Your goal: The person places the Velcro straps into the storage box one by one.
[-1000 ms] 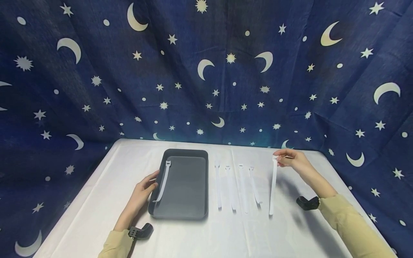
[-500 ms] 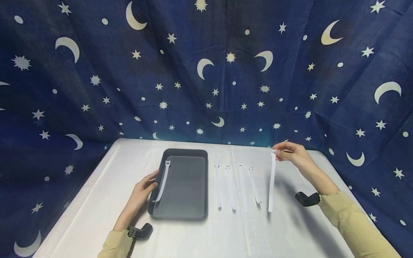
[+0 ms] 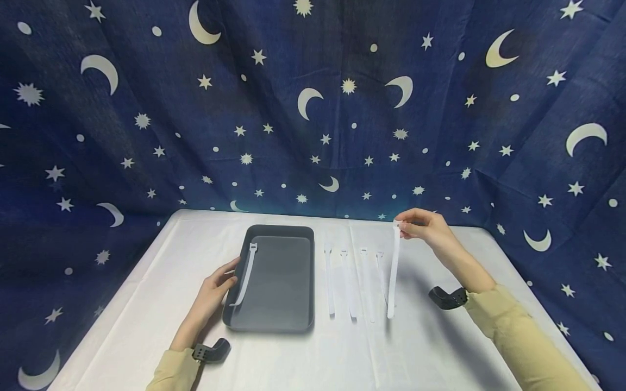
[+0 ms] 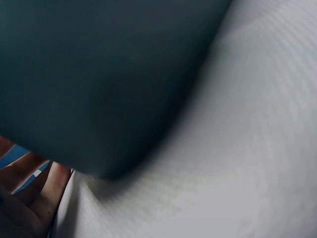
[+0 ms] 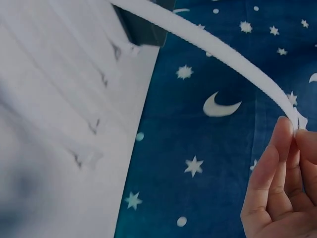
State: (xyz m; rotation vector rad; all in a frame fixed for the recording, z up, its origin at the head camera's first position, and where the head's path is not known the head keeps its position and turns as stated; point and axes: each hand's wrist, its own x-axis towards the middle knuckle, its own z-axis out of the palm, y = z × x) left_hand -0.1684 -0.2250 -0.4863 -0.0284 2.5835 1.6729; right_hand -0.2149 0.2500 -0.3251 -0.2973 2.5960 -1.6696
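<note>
In the head view my right hand [image 3: 423,227] pinches the slotted head of a white hook-and-loop cable tie [image 3: 394,271] between thumb and fingertips. Its strap hangs down, partly in front of the rightmost tie on the table; in the right wrist view the held tie [image 5: 213,42] arches away from the fingertips. A shallow dark grey tray [image 3: 281,323] stands to the left, with one white cable tie [image 3: 248,274] lying along its left side. My left hand [image 3: 215,288] rests against the tray's left wall, fingers touching it; the left wrist view shows only part of that hand.
Several white cable ties [image 3: 349,285] lie side by side on the white tablecloth [image 3: 337,358], right of the tray. A dark blue curtain [image 3: 313,136] with moons and stars hangs behind the table. Each wrist wears a black camera [image 3: 447,298].
My right hand has lifted the cable tie slightly and carried it left, closer to the row of ties. The left hand and tray have stayed in place.
</note>
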